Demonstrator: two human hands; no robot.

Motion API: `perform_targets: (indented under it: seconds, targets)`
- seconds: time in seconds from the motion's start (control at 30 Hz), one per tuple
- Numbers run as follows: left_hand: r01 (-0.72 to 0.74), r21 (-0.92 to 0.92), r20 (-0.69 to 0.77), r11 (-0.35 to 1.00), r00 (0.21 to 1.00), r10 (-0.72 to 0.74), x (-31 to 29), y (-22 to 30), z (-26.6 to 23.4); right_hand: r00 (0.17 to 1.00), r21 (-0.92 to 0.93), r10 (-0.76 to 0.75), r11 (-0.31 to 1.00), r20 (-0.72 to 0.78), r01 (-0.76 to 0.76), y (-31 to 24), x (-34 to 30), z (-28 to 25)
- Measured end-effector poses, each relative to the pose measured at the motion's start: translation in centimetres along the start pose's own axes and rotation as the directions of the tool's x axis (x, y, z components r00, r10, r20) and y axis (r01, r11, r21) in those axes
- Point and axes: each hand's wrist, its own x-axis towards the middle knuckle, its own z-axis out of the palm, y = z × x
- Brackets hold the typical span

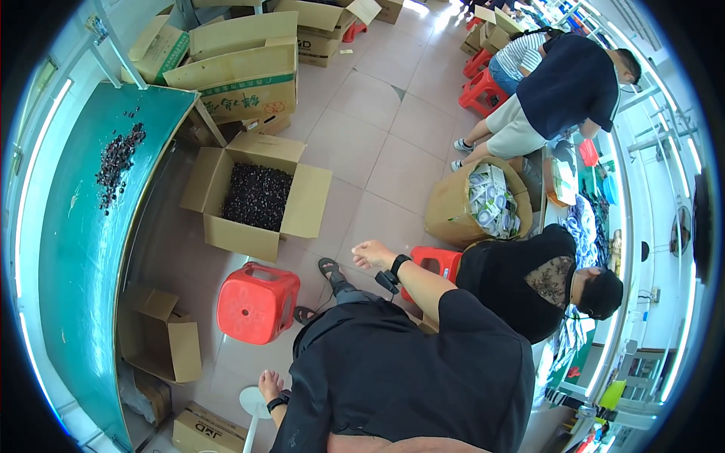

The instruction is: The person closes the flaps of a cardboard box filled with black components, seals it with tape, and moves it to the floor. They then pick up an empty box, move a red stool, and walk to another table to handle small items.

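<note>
My right hand (370,254) hangs over the floor beside my foot, its fingers curled loosely, with nothing seen in them. A dark band and a small black device sit at that wrist. My left hand (269,384) is low by my side, fingers curled in, above a white round-topped stand (254,402). Nothing shows in it either. A red plastic stool (248,308) stands nearest, between my hands and the green table. Beyond it an open cardboard box (242,241) holds many small dark, shiny pieces (257,196).
A long green table (72,249) with a dark pile (121,162) runs along the left. Cardboard boxes (155,340) stand below and beyond it. At right, a person in black (513,279) sits near a round carton (453,211) of packets; another person (563,98) leans over a workbench.
</note>
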Motion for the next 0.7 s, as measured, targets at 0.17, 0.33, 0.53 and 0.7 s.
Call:
perform_targets:
  seconds: [0.17,0.33,0.53,0.7]
  targets:
    - [0.037,0.028,0.039,0.999,0.999,-0.038,0.9,0.8,0.0,1.000,0.009,-0.004,1.000,-0.029,0.005,0.2,0.0,-1.3]
    - [0.043,0.091,0.050,0.995,0.998,-0.048,1.2,2.2,1.2,0.997,0.045,0.017,0.999,-0.081,-0.013,1.1,-0.6,-3.0]
    - [0.049,0.085,0.038,0.995,0.998,-0.052,2.1,3.2,2.2,0.993,0.078,0.030,0.997,-0.115,-0.021,1.7,-0.9,-4.4]
    - [0.005,0.108,0.070,0.994,0.997,-0.012,3.5,4.7,2.2,0.990,0.162,0.019,0.987,-0.138,0.004,2.6,-0.3,-5.6]
